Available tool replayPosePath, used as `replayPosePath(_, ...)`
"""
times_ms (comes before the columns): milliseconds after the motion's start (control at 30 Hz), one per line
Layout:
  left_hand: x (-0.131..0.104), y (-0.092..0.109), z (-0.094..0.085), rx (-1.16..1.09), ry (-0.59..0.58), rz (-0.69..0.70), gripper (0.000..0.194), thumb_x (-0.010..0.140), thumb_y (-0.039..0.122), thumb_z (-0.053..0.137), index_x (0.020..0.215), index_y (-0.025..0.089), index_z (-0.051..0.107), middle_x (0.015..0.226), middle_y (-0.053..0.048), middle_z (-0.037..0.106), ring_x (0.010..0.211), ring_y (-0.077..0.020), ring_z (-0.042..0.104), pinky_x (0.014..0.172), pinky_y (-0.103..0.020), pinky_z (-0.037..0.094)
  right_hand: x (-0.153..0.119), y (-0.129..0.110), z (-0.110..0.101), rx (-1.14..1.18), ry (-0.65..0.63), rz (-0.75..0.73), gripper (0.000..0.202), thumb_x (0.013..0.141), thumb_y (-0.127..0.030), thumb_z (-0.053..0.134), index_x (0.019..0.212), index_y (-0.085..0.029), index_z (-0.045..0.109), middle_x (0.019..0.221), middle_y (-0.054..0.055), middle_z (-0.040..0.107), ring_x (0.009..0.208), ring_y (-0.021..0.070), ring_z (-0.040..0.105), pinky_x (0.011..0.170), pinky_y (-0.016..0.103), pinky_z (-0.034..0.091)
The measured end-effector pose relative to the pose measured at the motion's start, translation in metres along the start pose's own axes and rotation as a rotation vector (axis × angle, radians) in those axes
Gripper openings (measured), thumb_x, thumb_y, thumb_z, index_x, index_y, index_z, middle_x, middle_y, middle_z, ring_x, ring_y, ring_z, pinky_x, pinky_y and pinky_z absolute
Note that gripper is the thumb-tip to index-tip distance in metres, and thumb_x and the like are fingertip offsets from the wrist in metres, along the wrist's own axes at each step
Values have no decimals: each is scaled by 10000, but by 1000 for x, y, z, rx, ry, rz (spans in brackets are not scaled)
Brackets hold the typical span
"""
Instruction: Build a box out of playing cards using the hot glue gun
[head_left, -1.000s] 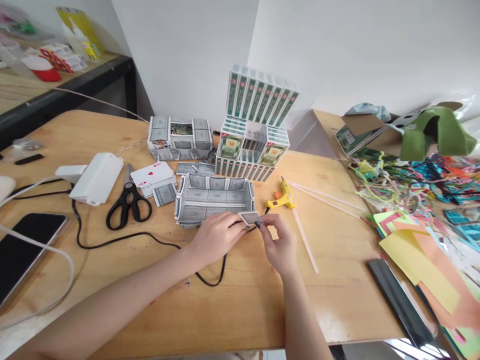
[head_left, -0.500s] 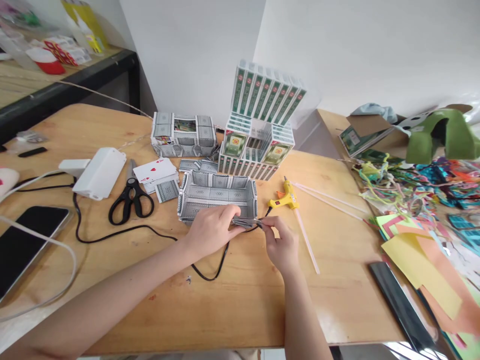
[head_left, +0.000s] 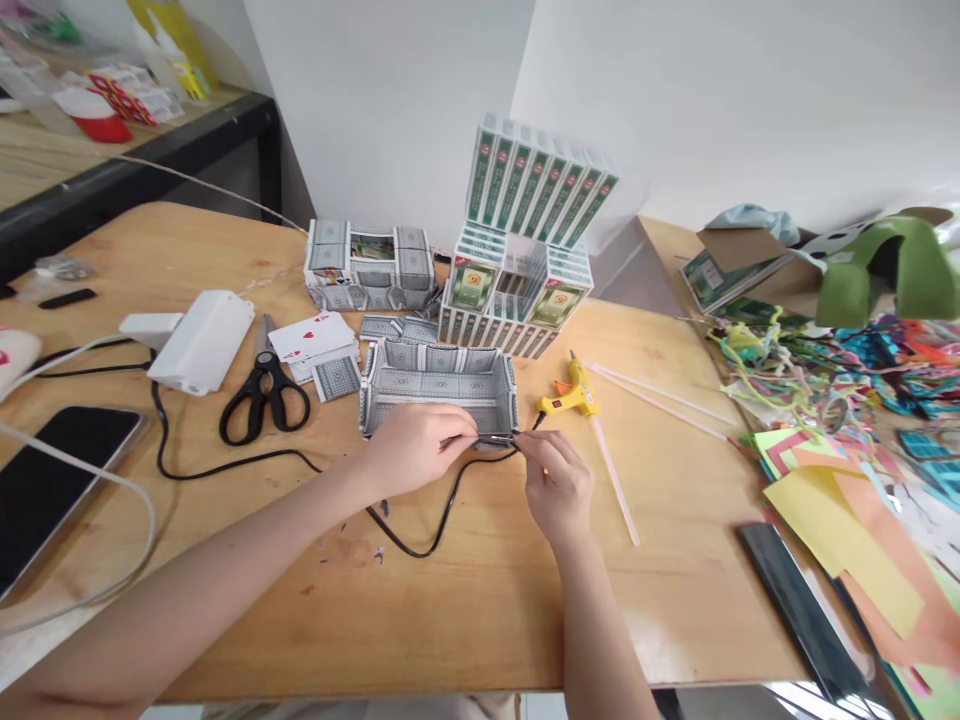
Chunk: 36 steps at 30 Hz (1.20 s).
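My left hand (head_left: 424, 447) and my right hand (head_left: 556, 475) pinch opposite ends of a small, thin folded grey piece (head_left: 496, 438), seen nearly edge-on. It looks like playing card. Both hands are at the near edge of an open box (head_left: 439, 385) made of grey patterned cards, and my left hand hides part of its front. A yellow glue gun (head_left: 571, 395) lies right of the box. Loose playing cards (head_left: 315, 340) and black-handled scissors (head_left: 264, 395) are to its left.
Behind stand a grey card-built box (head_left: 371, 265) and a stack of green card packs (head_left: 517, 240). A black cable (head_left: 247, 462) loops in front. A phone (head_left: 64, 490) and white adapter (head_left: 202, 340) lie left; coloured paper (head_left: 847, 540) and a black case (head_left: 802, 610) lie right.
My left hand has turned, its fingers now more closed around the piece's left end. The piece appears thinner and more edge-on. My right hand has shifted slightly left.
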<state>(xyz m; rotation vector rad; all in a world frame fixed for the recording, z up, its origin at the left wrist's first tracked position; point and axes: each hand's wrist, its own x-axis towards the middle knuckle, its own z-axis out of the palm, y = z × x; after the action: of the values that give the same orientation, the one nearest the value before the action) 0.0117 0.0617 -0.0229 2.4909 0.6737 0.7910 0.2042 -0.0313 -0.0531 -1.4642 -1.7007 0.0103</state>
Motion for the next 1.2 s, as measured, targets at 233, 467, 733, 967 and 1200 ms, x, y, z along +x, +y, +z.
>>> replayPosePath(233,-2,-1,2,66,17,28,232,915,204,486,812,205,694,907,12,746,836,-133,694,760,-231,517,6,-9,6,-39,3,-43,188,869,-146,560,979,-264,657,892,56,681,873,208,613,767,376,506)
replayPosePath(467,-6,-3,-2,96,-152,-104,396,827,244,608,1219,217,559,978,-26,744,840,-201,706,710,-291,530,12,-13,10,-76,-69,-181,341,875,-42,446,1031,-262,654,897,40,704,836,177,638,740,351,464)
replayPosePath(733,-3,1,-1,214,-195,-84,141,834,179,534,826,197,674,742,-20,725,650,-195,681,541,-268,448,35,-27,-5,-295,-298,-269,334,844,-23,388,950,-192,656,821,66,662,719,188,565,652,315,450)
replayPosePath(967,-2,-1,0,254,-214,-87,130,838,205,548,779,203,664,707,-1,716,633,-187,677,501,-260,396,45,-29,-5,-375,-370,-359,259,904,-85,419,798,-191,631,732,37,626,672,166,537,552,283,361)
replayPosePath(1200,-1,1,-1,261,-233,-106,137,835,199,547,756,196,660,701,-6,712,626,-183,664,501,-258,395,45,-32,-4,-406,-367,-403,341,849,0,359,774,-182,637,666,26,579,642,161,488,515,277,322)
